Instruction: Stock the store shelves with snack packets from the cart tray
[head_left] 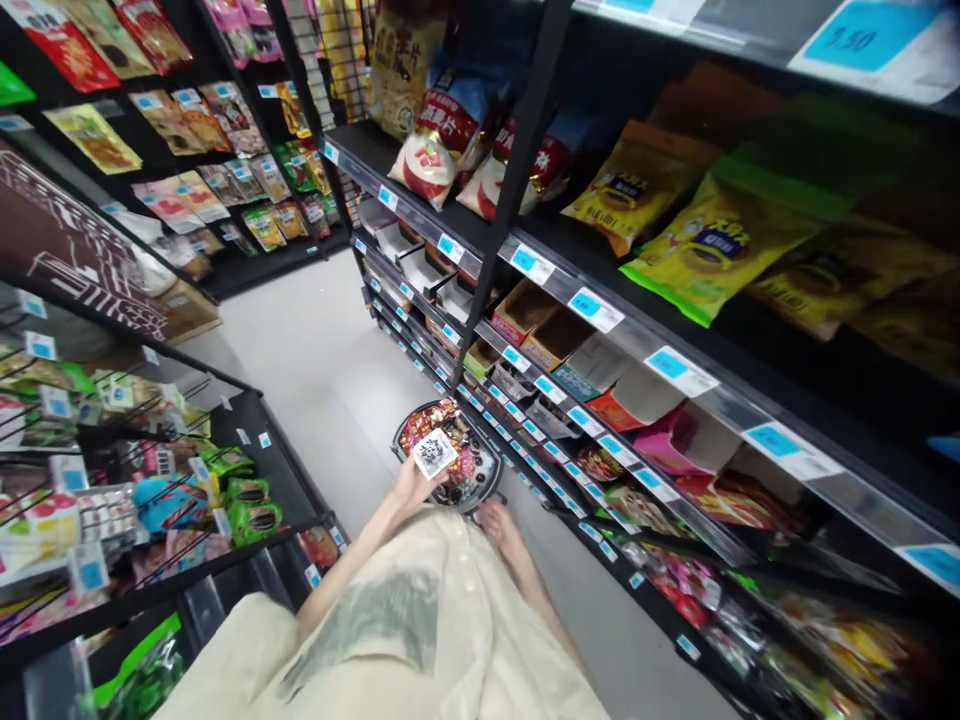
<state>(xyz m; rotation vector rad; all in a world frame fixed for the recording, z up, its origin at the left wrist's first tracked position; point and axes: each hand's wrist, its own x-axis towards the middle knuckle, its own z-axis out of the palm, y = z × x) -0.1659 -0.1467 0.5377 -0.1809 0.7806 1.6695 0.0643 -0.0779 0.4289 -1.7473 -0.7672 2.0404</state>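
My left hand [414,487] is closed on a small white card-like square [435,453] with rounded corners and a dark pattern on its face. Behind and partly under that square is a rounded, black-rimmed tub [474,468], whose top shows red, brown and dark food-like colours. The square and my hand hide part of it. At the tub's lower right edge, my right hand [499,525] has its fingers curled at a dark tab of the rim. Blur hides the exact contact there.
A tall shelf with price labels [596,308] runs along my right, holding yellow snack bags [712,245] and open cartons [577,365]. On the left stands a low rack of packets [176,500]. Pale floor [300,350] lies between them. Hanging packets [180,200] line the far shelf.
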